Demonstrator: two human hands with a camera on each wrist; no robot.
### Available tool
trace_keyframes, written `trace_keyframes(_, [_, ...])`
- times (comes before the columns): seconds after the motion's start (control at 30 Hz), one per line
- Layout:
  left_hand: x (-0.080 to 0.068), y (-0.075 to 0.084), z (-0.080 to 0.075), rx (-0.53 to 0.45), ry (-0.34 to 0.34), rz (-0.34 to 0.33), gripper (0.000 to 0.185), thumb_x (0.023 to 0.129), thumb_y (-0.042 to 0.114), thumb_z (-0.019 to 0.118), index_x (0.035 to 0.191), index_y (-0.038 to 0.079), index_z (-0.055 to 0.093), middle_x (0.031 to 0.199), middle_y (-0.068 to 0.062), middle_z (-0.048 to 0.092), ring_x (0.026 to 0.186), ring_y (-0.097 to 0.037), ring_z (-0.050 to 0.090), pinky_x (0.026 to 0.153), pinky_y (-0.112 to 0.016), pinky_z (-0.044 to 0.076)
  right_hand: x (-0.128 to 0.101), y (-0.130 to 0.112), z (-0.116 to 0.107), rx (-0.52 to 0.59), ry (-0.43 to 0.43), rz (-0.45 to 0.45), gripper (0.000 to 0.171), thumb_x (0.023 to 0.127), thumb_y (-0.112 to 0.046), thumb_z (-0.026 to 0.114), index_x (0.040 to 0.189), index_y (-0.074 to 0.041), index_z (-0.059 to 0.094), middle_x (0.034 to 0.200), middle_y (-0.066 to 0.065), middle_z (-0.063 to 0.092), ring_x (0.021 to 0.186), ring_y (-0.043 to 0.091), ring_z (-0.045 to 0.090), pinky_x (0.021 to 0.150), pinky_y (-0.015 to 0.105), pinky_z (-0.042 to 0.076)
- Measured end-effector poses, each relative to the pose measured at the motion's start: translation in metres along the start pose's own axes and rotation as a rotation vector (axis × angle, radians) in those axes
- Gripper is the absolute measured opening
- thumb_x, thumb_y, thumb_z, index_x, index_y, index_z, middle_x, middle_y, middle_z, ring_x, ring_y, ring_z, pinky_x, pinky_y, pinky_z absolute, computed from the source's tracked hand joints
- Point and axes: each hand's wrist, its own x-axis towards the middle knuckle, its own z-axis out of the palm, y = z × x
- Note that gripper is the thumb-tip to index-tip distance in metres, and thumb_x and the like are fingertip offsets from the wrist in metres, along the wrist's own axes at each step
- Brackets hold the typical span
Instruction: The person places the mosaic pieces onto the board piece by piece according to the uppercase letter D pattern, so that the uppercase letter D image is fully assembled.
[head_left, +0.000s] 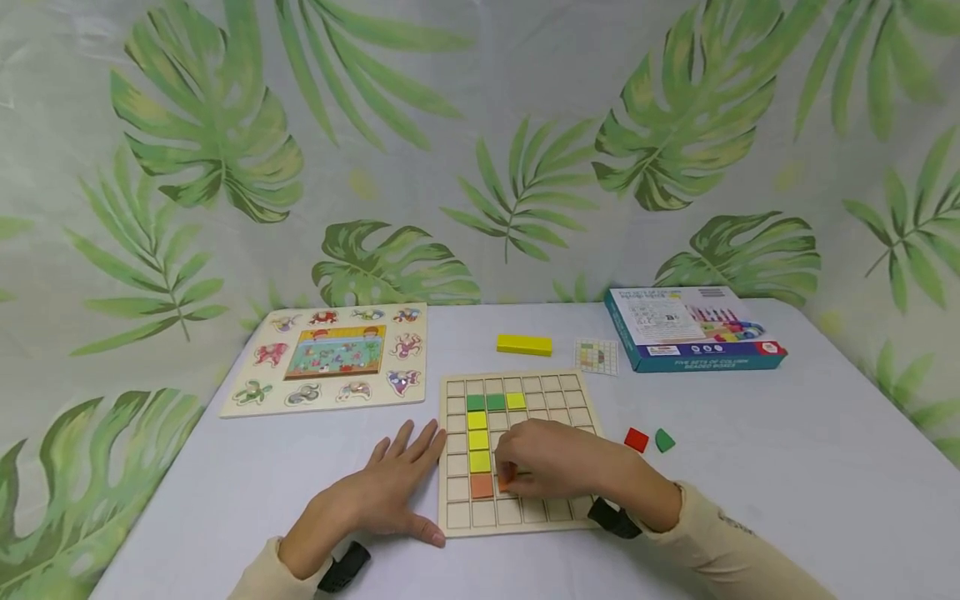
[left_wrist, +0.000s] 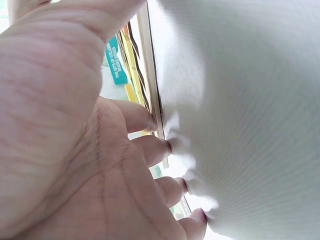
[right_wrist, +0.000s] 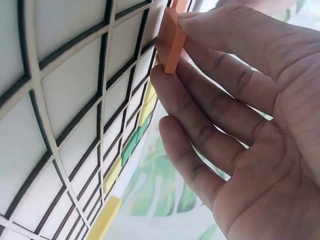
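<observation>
A wooden grid board (head_left: 525,515) lies in front of me, with green, yellow and orange square tiles in some of its cells. Pinched between the thumb and fingers of my right hand (head_left: 551,457) is an orange square tile (right_wrist: 172,42), held at the board just right of a placed orange tile (head_left: 482,486). My left hand (head_left: 382,492) lies with spread fingers at the board's left edge. In the left wrist view its fingertips (left_wrist: 170,146) touch the white cloth and the board's side.
A fish picture puzzle (head_left: 322,400) lies at the back left. Behind the board are a yellow block (head_left: 524,345) and a small pattern card (head_left: 597,357). A teal box (head_left: 697,329) sits back right, with a red square (head_left: 636,439) and a green quarter-circle (head_left: 664,440) nearer.
</observation>
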Motion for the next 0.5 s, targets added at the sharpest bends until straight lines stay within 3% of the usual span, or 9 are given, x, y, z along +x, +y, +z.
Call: trace_keyframes(0.5, [0.0003, 0.0009, -0.0002, -0.002, 0.006, -0.002, 0.126, 0.070, 0.063, 0.081, 0.160, 0.003, 0.017, 0.168, -0.018, 0.009, 0.153, -0.047, -0.001, 0.118, -0.069, 0.008, 0.0004, 0.0001, 0.0011, 0.012, -0.019, 0.023, 0.009, 0.089, -0.018, 0.077, 0.088, -0.019, 0.068, 0.080, -0.013, 0.062, 0.073, 0.003, 0.050, 0.072, 0.017, 0.049])
